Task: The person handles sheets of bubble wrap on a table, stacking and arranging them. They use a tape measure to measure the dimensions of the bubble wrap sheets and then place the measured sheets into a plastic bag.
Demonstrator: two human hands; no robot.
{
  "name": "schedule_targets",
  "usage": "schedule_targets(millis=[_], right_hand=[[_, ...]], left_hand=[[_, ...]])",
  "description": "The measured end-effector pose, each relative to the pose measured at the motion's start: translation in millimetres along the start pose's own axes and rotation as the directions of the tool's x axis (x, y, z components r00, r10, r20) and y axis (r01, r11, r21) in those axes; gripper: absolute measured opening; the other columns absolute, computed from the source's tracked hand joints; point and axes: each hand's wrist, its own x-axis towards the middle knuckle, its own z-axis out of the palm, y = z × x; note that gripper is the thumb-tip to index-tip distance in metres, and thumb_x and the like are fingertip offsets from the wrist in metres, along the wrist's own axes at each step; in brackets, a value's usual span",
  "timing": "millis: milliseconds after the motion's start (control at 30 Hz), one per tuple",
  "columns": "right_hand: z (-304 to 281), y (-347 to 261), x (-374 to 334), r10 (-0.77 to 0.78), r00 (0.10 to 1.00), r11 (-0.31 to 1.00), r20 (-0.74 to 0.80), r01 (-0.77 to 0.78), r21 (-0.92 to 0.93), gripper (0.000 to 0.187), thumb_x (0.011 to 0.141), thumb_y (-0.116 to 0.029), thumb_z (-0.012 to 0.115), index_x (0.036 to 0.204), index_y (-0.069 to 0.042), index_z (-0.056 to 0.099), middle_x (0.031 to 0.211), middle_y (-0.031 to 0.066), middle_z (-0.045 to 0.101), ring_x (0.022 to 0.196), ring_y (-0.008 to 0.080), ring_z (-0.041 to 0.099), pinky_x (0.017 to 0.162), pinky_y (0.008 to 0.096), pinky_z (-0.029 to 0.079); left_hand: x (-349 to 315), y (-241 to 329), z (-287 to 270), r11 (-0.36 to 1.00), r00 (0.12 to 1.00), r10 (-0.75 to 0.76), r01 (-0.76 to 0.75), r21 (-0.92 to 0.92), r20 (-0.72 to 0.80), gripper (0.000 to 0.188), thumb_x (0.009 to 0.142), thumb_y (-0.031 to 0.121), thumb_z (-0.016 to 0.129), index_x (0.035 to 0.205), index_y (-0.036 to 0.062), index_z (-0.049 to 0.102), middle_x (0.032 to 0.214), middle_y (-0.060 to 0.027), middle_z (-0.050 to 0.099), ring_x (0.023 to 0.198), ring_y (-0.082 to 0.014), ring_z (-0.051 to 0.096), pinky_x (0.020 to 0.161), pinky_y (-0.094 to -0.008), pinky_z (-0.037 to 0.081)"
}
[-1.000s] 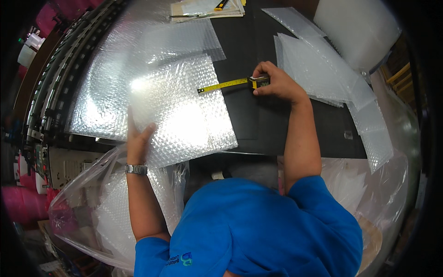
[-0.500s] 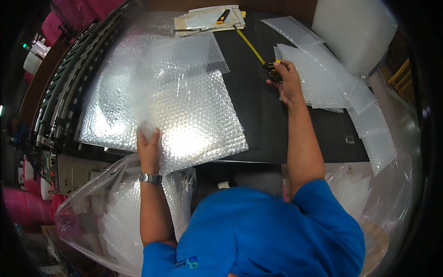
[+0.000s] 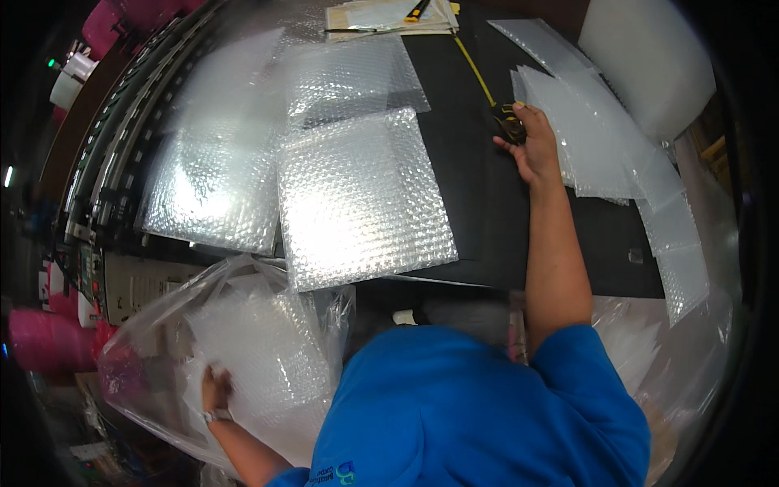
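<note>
My right hand [image 3: 535, 146] grips a black and yellow tape measure [image 3: 510, 126] above the dark table. Its yellow blade [image 3: 474, 69] runs out toward the papers at the back. At the lower left my left hand [image 3: 217, 391] is over a stack of bubble wrap sheets [image 3: 260, 349] inside a big clear plastic bag [image 3: 134, 349]. Its fingers are slightly blurred and look apart, with nothing visible in them. A silvery bubble wrap pouch [image 3: 365, 203] lies near the table's front edge, with another bubble wrap sheet [image 3: 357, 77] beyond it and more bubble wrap [image 3: 215, 178] to its left.
Papers [image 3: 381, 18] with a yellow and black cutter [image 3: 417, 10] lie at the back. Overlapping bubble wrap pieces [image 3: 584, 138] cover the table's right side beside a white block-like stack [image 3: 649, 65]. A roller machine [image 3: 122, 154] borders the left. Another clear bag [image 3: 682, 357] hangs at lower right.
My left hand has left the bubble wrap on the table and moved down into the clear bag. My right hand keeps its hold on the tape measure. The whole view has shifted slightly.
</note>
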Motion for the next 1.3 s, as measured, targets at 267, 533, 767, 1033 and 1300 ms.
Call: schedule_targets(millis=[267,533,767,1033,1300], right_hand=[[-1.5,-3.1,-3.5,-0.010,1.000,0.989,0.001,0.010,-0.148,0.034,0.078,-0.024,0.062,0.104,-0.006,0.047,0.088,0.0053,0.056,0.081,0.0132,0.054,0.063,0.0302,0.047],[-4.9,-13.9,-3.8,-0.095,0.970,0.890,0.222,0.183,-0.417,0.027,0.073,-0.016,0.066,0.095,-0.006,0.054,0.082,0.0020,0.055,0.073,0.0090,0.052,0.061,0.0207,0.042],[-2.7,-17.9,-12.3,0.010,0.957,0.775,0.290,0.176,-0.607,0.026,0.071,-0.014,0.066,0.093,-0.007,0.055,0.083,0.0018,0.055,0.076,0.0094,0.051,0.069,0.0215,0.040],[-2.6,-22.7,-17.1,-0.031,0.925,0.730,0.378,0.279,-0.623,0.028,0.069,-0.015,0.066,0.093,-0.006,0.055,0.083,0.0018,0.054,0.077,0.0108,0.050,0.072,0.0233,0.040],[8.5,-6.5,-15.8,0.002,0.880,0.677,0.475,0.349,-0.649,0.031,0.066,-0.018,0.067,0.093,-0.005,0.055,0.083,0.0050,0.055,0.079,0.0141,0.052,0.072,0.0269,0.041]], left_hand=[[23.0,-43.2,-35.8,0.712,0.400,0.573,0.190,0.676,-0.715,0.048,0.082,0.018,0.059,0.123,0.0031,0.040,0.113,-0.0179,0.050,0.101,-0.0280,0.050,0.086,-0.0378,0.039],[-43.8,197.0,215.5,0.748,0.750,0.661,-0.655,-0.106,0.022,0.060,0.077,0.020,0.065,0.126,0.0014,0.038,0.121,-0.0173,0.044,0.111,-0.0241,0.043,0.089,-0.0353,0.039],[-6.5,225.6,259.3,0.730,0.726,0.663,-0.681,0.057,0.182,0.071,0.074,0.011,0.067,0.132,-0.0009,0.026,0.121,-0.0208,0.045,0.110,-0.0266,0.046,0.090,-0.0345,0.040],[8.5,209.8,235.3,0.768,0.741,0.640,-0.607,-0.206,0.203,0.064,0.078,-0.003,0.056,0.134,0.0030,0.025,0.114,-0.0167,0.048,0.090,-0.0163,0.053,0.069,-0.0247,0.047],[-12.2,218.8,236.2,0.706,0.675,0.706,-0.652,-0.276,0.212,0.064,0.077,-0.003,0.057,0.133,0.0029,0.028,0.114,-0.0143,0.048,0.091,-0.0167,0.053,0.073,-0.0257,0.046]])
